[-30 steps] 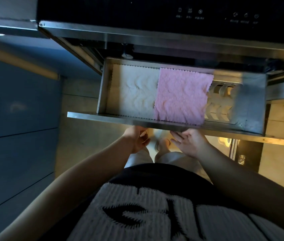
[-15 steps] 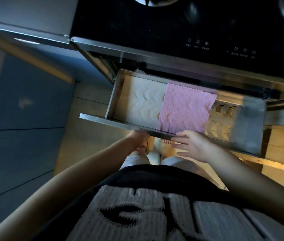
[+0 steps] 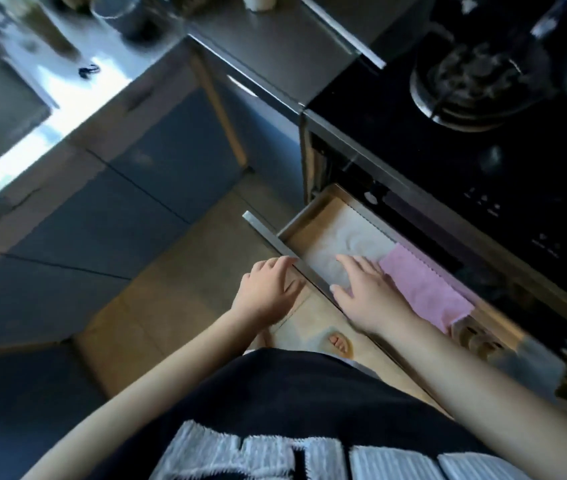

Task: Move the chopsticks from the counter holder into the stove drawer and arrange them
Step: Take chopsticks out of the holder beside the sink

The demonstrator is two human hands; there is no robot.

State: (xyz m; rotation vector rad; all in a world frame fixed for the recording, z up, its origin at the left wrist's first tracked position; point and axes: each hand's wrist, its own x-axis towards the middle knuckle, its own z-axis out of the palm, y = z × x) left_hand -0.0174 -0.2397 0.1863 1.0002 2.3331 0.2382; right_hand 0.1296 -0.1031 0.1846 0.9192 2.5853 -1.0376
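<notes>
Drawer [image 3: 277, 242] open; left hand [image 3: 266, 289] on front rim, right hand [image 3: 367, 291] inside.

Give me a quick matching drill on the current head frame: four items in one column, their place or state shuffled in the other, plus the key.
Items
1. left hand
2. right hand
3. pink cloth
4. gas burner

Places or states
A. on the black stovetop, above the drawer
B. fingers on the outside of the drawer front
C. lying in the drawer, right of the white cloth
D. reaching over the drawer front, palm down over the white cloth

Pairs: 1-B, 2-D, 3-C, 4-A
</notes>
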